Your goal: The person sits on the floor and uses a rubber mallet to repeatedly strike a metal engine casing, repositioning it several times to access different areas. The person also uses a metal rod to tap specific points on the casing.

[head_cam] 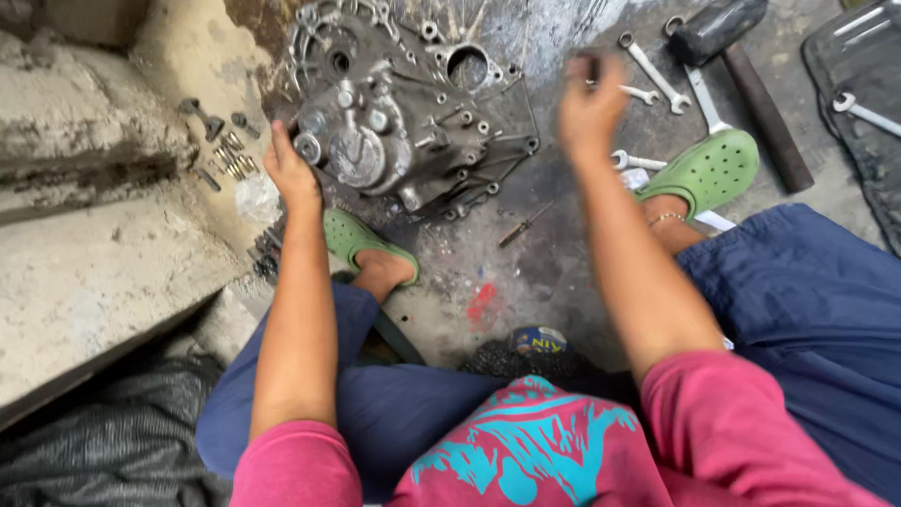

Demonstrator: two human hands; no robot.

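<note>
— Gripping what, the left hand (289,169)?
— It clasped the left edge of the engine case (394,122) lying on the floor (526,272).
— And the right hand (589,103)?
— Raised, closed around a small dark tool (591,66), above the wrenches (648,80).

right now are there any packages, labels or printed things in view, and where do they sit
Round tin or lid: on the floor between the person's knees, blue and yellow printed top, partly hidden.
Clear plastic bag: crumpled on the floor just below the left hand, near the engine casing.
Shirt graphic: turquoise print on pink fabric, bottom centre.
No signs or screens.
</note>
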